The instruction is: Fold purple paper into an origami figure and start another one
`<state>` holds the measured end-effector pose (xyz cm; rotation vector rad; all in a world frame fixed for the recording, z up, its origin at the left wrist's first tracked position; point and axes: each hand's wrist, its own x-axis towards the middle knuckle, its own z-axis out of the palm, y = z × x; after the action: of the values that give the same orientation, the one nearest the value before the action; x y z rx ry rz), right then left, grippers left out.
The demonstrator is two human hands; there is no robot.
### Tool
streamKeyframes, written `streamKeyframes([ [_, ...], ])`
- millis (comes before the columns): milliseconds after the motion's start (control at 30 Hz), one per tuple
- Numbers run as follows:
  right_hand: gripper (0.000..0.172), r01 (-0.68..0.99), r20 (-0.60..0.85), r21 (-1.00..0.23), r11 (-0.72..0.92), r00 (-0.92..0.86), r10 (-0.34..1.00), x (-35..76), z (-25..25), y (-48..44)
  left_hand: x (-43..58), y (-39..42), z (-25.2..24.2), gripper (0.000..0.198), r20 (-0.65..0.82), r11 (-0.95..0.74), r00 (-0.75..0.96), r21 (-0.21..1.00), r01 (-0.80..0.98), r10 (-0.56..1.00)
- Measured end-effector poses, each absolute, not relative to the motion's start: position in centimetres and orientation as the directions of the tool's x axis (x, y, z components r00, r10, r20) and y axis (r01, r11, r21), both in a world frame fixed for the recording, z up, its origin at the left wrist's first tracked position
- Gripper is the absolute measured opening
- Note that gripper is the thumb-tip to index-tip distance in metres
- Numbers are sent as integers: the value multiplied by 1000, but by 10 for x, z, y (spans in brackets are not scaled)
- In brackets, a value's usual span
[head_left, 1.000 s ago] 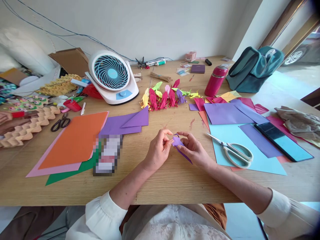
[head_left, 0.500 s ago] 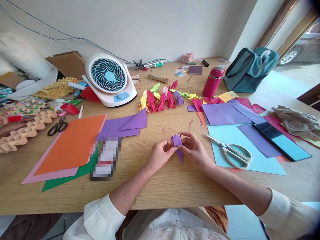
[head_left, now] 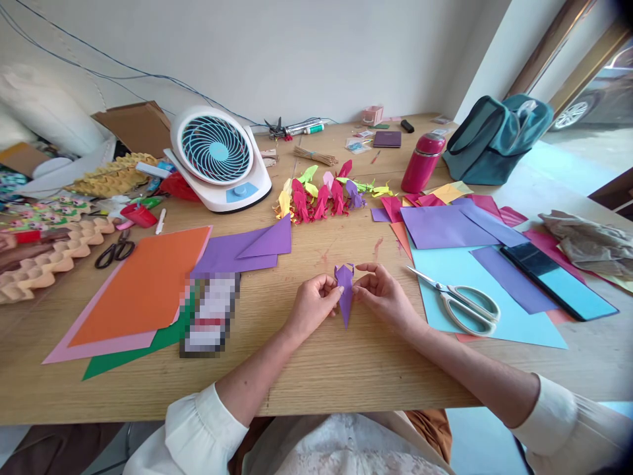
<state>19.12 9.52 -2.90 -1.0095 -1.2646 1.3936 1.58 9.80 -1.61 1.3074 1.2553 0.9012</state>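
Observation:
A purple folded-paper figure [head_left: 345, 300] is held just over the table in front of me. Its long point faces me, and small curled strips stick out at its far end. My left hand [head_left: 316, 298] pinches its left side, thumb lying on the front face. Along the right edge, my right hand [head_left: 380, 290] has its fingers bent around the side by the thumb, with the index finger at the right curled strip. How firmly the right fingertips grip is hard to see. Beyond lies a cluster of folded paper figures [head_left: 321, 199] in red, yellow, green, pink and purple.
White-handled scissors [head_left: 469, 309] lie on light blue paper [head_left: 524, 328], beside a phone [head_left: 556, 280]. Orange sheets [head_left: 143, 287] and purple sheets [head_left: 237, 252] are left. A fan [head_left: 217, 155], red flask [head_left: 422, 163] and teal bag [head_left: 497, 142] stand behind. Another person's hand [head_left: 7, 243] shows far left.
The figure has turned so its pointed end is straight toward me and its long face shows. My right thumb has drawn back from its front to the right edge.

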Motion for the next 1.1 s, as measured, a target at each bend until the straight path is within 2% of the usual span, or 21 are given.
streamKeyframes([
  [300,45,-127,39,-992,16,-177,983,189,-30,97,17,98,-21,27,-190,182,199,981,60,961],
  [933,46,-159,8,-987,-28,-220,976,191,-34,99,18,98,-22,27,-207,203,204,978,41,957],
  [1100,47,-121,22,-993,-2,-199,980,191,-35,100,18,99,-17,20,-208,202,185,978,52,960],
])
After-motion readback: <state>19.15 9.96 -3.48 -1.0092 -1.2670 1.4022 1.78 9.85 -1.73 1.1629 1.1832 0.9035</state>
